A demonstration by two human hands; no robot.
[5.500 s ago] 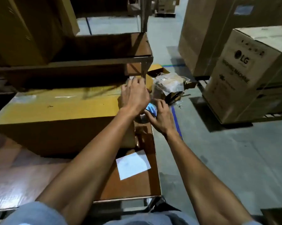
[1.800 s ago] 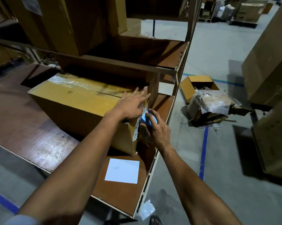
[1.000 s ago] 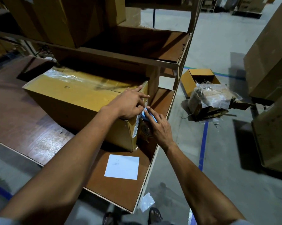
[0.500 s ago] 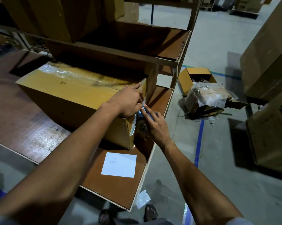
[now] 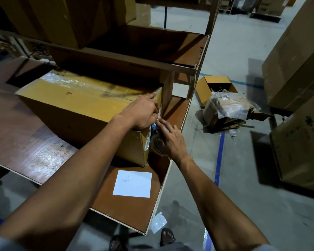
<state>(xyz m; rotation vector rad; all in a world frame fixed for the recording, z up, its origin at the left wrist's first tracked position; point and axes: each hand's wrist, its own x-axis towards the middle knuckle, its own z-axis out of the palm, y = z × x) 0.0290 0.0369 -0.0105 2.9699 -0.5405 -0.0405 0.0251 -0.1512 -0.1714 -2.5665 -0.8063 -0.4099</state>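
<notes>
A long yellow-brown cardboard box [image 5: 76,109] lies on the brown worktable [image 5: 26,142], clear tape glinting along its top seam. My left hand [image 5: 143,113] rests on the box's near right corner, fingers curled over the edge where the tape strip comes down the end face. My right hand [image 5: 170,140] holds a roll of clear tape [image 5: 157,142] with a blue dispenser part against that end face. The roll is mostly hidden behind my right hand.
A white paper sheet [image 5: 132,183] lies on the table near its front edge. Shelves with cartons [image 5: 65,20] rise right above the box. On the floor to the right are an open small box [image 5: 216,86], a plastic-wrapped cardboard heap [image 5: 228,113] and big cartons [image 5: 297,51].
My left hand went from flat on the box top to fingers curled over the end corner. My right hand kept the tape roll at the box's end. The view drifted slightly.
</notes>
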